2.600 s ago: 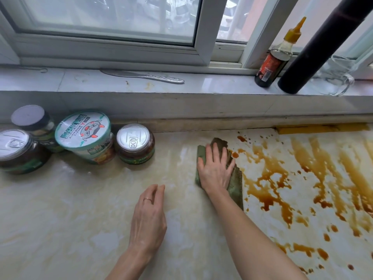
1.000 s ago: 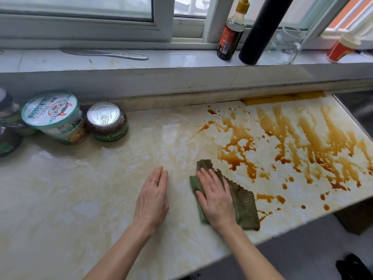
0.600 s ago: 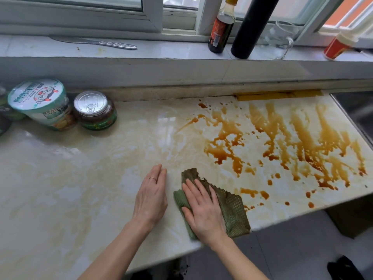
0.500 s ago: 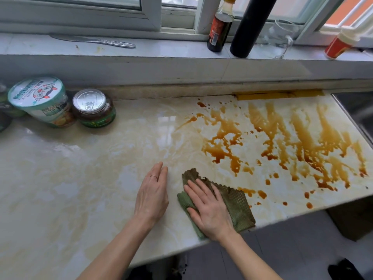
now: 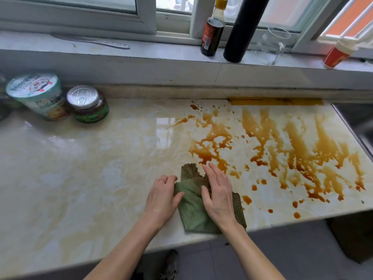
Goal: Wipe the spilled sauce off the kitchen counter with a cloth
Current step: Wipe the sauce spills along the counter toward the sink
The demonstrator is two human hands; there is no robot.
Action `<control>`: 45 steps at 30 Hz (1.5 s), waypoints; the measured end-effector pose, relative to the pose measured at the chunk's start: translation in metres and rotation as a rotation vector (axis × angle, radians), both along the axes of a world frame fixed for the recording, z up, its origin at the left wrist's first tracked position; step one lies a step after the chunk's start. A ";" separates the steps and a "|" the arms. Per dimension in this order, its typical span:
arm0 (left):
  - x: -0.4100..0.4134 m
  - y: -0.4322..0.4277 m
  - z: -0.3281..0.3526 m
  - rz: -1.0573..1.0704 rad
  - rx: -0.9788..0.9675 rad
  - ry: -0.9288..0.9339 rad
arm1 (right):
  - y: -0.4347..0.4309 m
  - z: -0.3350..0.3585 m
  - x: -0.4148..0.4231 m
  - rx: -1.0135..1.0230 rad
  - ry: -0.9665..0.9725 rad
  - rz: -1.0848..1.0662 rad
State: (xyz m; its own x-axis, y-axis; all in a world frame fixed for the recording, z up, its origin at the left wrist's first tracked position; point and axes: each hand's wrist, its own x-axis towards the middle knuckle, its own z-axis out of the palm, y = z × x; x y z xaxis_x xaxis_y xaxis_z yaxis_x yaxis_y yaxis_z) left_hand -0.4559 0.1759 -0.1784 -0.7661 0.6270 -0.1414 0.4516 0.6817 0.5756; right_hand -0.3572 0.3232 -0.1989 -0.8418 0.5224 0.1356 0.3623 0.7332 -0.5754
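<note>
Cloth [image 5: 191, 207] lies at table [image 5: 80, 178] front edge, left hand [image 5: 161, 197] pinching its left border, right hand [image 5: 219, 195] flat and open on top: best refold to a clean face, then sweep through sauce [image 5: 203, 155] toward right edge

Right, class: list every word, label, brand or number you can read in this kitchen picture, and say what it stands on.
Nothing is sharp enough to quote.
Lid of the tub: green lettering round a cartoon figure, blurred.
Lid of the can: embossed marks, unreadable; its green label, too small.
Label of the sauce bottle: red, blurred.
Side of the red container: yellow print, blurred.
</note>
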 end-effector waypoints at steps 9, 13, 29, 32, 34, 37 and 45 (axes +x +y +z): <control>-0.012 0.031 0.041 -0.026 0.354 -0.071 | 0.022 0.040 -0.024 -0.182 -0.244 0.333; -0.032 0.022 0.056 -0.003 0.485 -0.597 | 0.037 0.094 -0.041 -0.393 -0.098 0.322; -0.068 0.012 0.089 0.408 0.807 -0.859 | 0.058 0.143 -0.023 -0.466 -0.107 0.389; -0.067 0.008 0.093 0.427 0.825 -0.927 | 0.049 0.125 -0.022 -0.467 -0.049 0.264; -0.062 0.010 0.098 0.401 0.823 -0.984 | 0.043 0.119 -0.034 -0.496 0.002 0.198; -0.054 0.018 0.105 0.274 0.740 -0.988 | 0.033 0.113 -0.053 -0.678 -0.073 0.136; -0.030 0.015 0.082 0.360 0.738 -1.173 | 0.056 0.108 -0.038 -0.738 -0.076 -0.101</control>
State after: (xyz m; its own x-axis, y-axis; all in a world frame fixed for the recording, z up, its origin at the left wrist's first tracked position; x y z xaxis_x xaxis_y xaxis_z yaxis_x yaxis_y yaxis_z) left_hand -0.4856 0.1906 -0.0964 -0.5666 0.6344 -0.5258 -0.6547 0.0409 0.7548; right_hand -0.3948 0.3795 -0.0913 -0.7779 0.5305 -0.3368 0.4661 0.1276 -0.8755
